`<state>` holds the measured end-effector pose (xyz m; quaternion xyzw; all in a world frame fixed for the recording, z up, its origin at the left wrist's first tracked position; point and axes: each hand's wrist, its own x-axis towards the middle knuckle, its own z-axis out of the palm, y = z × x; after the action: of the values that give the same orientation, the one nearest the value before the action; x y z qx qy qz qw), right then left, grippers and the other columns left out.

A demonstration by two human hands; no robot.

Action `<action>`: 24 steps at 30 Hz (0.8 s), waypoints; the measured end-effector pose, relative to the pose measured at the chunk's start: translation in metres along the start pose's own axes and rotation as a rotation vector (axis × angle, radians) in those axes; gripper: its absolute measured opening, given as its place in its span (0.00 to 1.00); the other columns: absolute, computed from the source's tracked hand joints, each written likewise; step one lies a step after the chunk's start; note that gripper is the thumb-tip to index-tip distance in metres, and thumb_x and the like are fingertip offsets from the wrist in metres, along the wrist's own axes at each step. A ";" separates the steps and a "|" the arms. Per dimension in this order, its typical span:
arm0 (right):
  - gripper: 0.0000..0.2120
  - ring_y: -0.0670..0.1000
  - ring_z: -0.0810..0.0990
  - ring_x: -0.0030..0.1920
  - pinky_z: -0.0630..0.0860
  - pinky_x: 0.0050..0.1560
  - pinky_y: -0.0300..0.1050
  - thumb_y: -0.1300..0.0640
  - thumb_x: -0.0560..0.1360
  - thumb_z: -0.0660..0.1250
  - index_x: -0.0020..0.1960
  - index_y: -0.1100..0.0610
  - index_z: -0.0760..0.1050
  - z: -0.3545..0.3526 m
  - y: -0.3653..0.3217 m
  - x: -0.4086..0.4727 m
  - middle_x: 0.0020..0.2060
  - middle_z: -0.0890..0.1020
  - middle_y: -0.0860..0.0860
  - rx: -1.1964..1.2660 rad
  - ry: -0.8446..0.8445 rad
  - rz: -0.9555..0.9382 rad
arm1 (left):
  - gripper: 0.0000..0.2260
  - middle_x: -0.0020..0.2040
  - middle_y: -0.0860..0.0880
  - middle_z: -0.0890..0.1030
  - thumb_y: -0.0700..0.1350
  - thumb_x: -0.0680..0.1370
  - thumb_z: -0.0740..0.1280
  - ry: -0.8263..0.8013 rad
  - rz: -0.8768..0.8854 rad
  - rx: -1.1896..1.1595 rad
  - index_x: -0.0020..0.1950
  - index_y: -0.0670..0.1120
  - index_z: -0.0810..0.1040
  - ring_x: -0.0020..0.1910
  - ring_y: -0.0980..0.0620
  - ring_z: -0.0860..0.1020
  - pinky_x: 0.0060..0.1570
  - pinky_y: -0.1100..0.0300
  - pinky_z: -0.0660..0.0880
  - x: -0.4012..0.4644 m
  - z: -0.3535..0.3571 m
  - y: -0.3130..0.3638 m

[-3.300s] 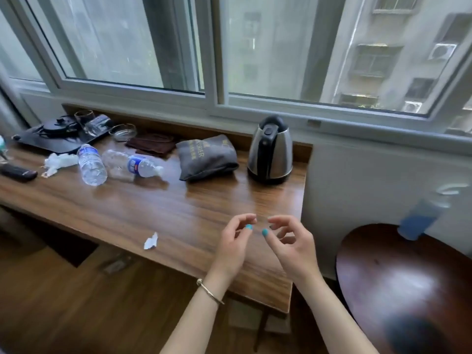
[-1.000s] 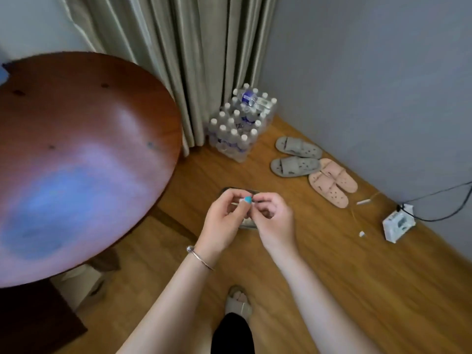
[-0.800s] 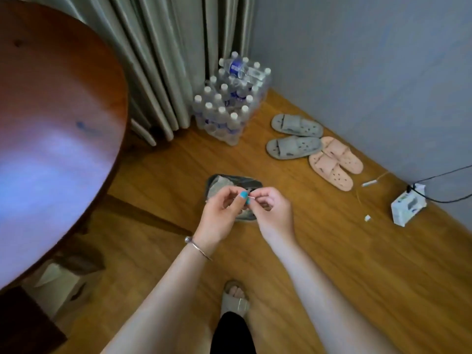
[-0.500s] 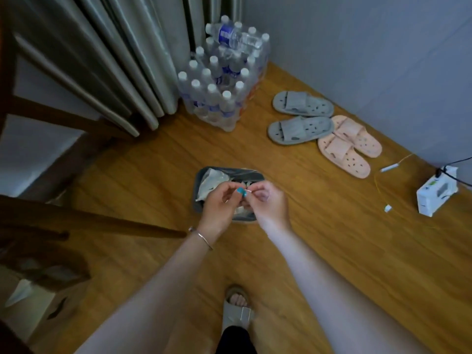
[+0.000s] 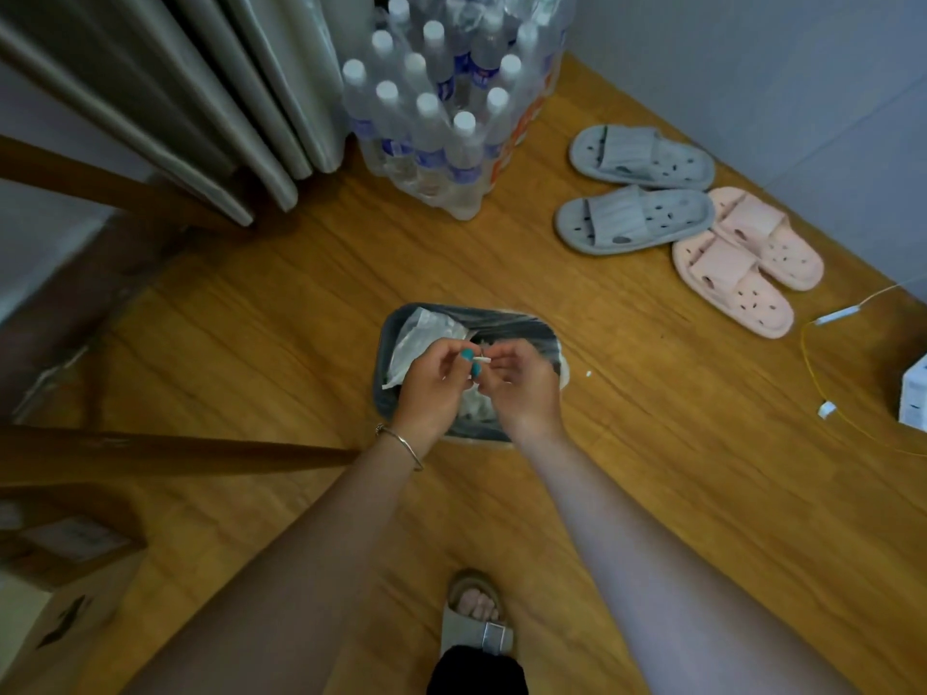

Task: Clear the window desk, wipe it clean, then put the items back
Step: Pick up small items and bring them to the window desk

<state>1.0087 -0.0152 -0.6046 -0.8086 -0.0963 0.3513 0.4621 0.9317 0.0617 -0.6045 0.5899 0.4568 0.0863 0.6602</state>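
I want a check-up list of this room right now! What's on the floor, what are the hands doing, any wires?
Surface: wooden floor; the window desk is out of view.
Job's things: a tiny white scrap, pinched between both hands over the lined bin.
Clutter: pack of water bottles, grey slippers, pink slippers, a white crumb on the floor.
Grippers: left hand and right hand, fingers curled, touching the scrap.
Cables: thin yellow cable to a white box.
Surroundings: curtain, grey wall.
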 end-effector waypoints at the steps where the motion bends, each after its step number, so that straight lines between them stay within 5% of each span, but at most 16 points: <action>1: 0.15 0.51 0.82 0.45 0.82 0.49 0.54 0.65 0.75 0.71 0.41 0.46 0.73 0.002 0.002 0.003 0.39 0.81 0.48 -0.001 0.007 -0.002 | 0.06 0.49 0.54 0.79 0.40 0.82 0.60 -0.003 -0.004 -0.001 0.52 0.46 0.76 0.48 0.59 0.78 0.47 0.68 0.78 0.003 0.000 -0.002; 6: 0.15 0.46 0.81 0.43 0.82 0.45 0.44 0.64 0.75 0.71 0.42 0.46 0.73 0.011 0.013 0.013 0.40 0.81 0.47 -0.002 0.009 0.006 | 0.06 0.48 0.56 0.78 0.40 0.82 0.60 -0.019 -0.015 0.019 0.53 0.46 0.76 0.47 0.60 0.77 0.44 0.71 0.77 0.016 -0.002 -0.010; 12: 0.15 0.40 0.77 0.40 0.73 0.40 0.26 0.67 0.74 0.71 0.45 0.48 0.72 0.016 0.026 0.012 0.41 0.78 0.43 -0.053 -0.023 -0.005 | 0.07 0.52 0.51 0.78 0.38 0.81 0.60 -0.057 -0.068 0.116 0.55 0.45 0.77 0.54 0.53 0.77 0.54 0.59 0.76 0.022 -0.006 -0.023; 20: 0.12 0.40 0.76 0.42 0.72 0.40 0.24 0.67 0.75 0.70 0.50 0.51 0.73 0.010 0.015 0.010 0.44 0.78 0.45 -0.042 -0.036 0.032 | 0.07 0.56 0.50 0.77 0.38 0.81 0.62 -0.056 -0.035 0.186 0.55 0.46 0.76 0.58 0.54 0.75 0.58 0.58 0.73 0.018 -0.005 -0.016; 24: 0.13 0.42 0.77 0.44 0.75 0.48 0.35 0.65 0.74 0.72 0.51 0.52 0.74 -0.004 0.002 0.003 0.45 0.78 0.44 -0.053 -0.042 0.054 | 0.08 0.55 0.51 0.78 0.37 0.80 0.61 -0.050 -0.018 0.172 0.54 0.47 0.77 0.56 0.55 0.75 0.58 0.60 0.72 0.012 -0.006 0.004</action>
<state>1.0132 -0.0171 -0.6069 -0.8152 -0.0934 0.3781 0.4286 0.9359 0.0751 -0.6058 0.6425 0.4510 0.0259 0.6189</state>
